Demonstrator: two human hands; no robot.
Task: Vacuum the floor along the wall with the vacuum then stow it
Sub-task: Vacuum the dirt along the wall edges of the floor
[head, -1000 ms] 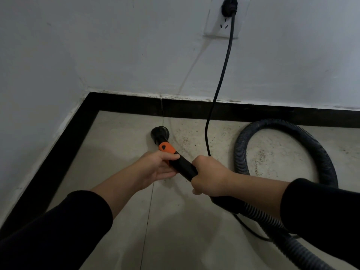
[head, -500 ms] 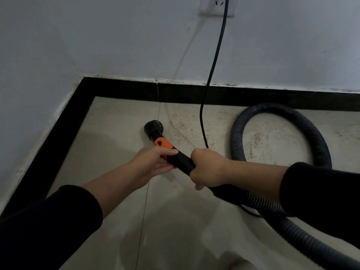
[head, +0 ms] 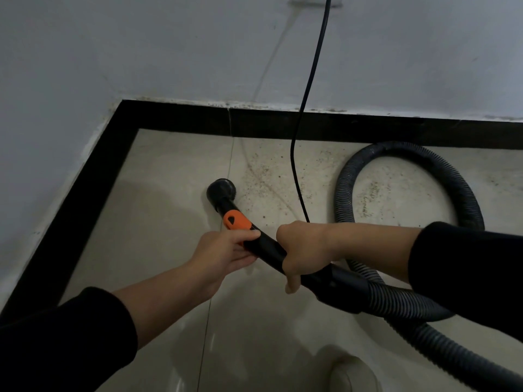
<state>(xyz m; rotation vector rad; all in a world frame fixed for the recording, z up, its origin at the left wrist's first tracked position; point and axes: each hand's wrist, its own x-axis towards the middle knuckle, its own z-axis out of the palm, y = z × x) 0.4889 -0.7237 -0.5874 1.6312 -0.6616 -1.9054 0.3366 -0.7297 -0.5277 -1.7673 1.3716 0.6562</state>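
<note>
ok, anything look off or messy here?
Dark grit is scattered on the floor just right of the nozzle, not yet vacuumed. The power cord hangs down across that patch, passing behind the right hand. Nothing looks damaged.

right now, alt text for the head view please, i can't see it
The left hand and right hand grip a black vacuum wand, its round nozzle down at a dirt-speckled tile floor near a corner edged with black baseboard. A grey ribbed hose loops on the right, and a black cord hangs down the white wall.

Black skirting board (head: pixel 311 126) round the corner, white socket plate (head: pixel 305 0) at top edge.
</note>
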